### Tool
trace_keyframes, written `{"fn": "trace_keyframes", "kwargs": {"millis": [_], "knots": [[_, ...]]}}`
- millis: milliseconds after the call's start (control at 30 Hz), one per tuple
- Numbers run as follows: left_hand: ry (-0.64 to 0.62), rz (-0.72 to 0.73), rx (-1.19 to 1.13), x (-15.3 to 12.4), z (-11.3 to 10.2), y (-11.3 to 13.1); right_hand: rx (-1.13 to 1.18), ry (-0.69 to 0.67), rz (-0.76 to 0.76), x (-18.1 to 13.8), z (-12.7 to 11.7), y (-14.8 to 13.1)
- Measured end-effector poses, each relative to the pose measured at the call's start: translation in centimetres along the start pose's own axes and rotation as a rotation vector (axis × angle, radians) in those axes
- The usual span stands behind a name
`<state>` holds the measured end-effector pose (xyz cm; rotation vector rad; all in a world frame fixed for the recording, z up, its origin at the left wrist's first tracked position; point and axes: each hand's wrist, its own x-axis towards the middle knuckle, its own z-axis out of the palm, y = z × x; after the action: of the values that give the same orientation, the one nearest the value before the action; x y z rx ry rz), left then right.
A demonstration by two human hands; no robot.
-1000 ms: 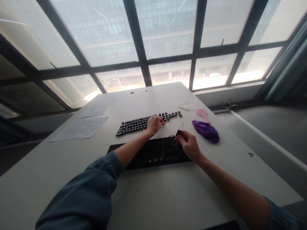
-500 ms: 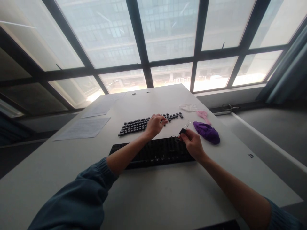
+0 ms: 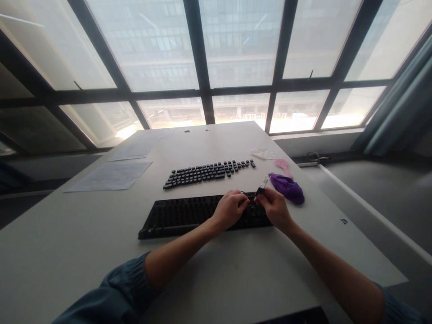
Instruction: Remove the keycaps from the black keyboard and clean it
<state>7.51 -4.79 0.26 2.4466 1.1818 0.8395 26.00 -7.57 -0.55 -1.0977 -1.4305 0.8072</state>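
Pinching a small black clip with shiny wire handles, the fingers of the right hand are gripping its dark body above the right part of a long, rectangular black keyboard. The left hand is curling just beside it, over the same keyboard, its fingers bending inward (whether they are holding something tiny, the view is not showing). Beyond, blocky dark keycaps are lying in rows on the smooth white surface. Near the right edge, a soft, crumpled purple cloth is bunching beside a pink brush with a rounded head, and wrinkled, see-through plastic is lying behind them. Flat, thin paper is lying to the left.

Compared with half a second ago, the left hand is no longer reaching over the keycaps; it is sitting nearer the body, leaving their middle rows and the keyboard's left end showing. The right hand is keeping its hold on the clip.
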Motion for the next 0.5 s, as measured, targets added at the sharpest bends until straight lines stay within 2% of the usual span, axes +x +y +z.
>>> {"fn": "trace_keyframes", "kwargs": {"millis": [267,500], "knots": [[-0.030,0.041,-0.028,-1.3,0.5,-0.6,-0.063,-0.098,0.021,-0.6,0.4,0.1],[-0.008,0.022,-0.007,-1.8,0.2,-1.1,-0.137,-0.156,-0.127,-0.9,0.8,-0.1]]}}
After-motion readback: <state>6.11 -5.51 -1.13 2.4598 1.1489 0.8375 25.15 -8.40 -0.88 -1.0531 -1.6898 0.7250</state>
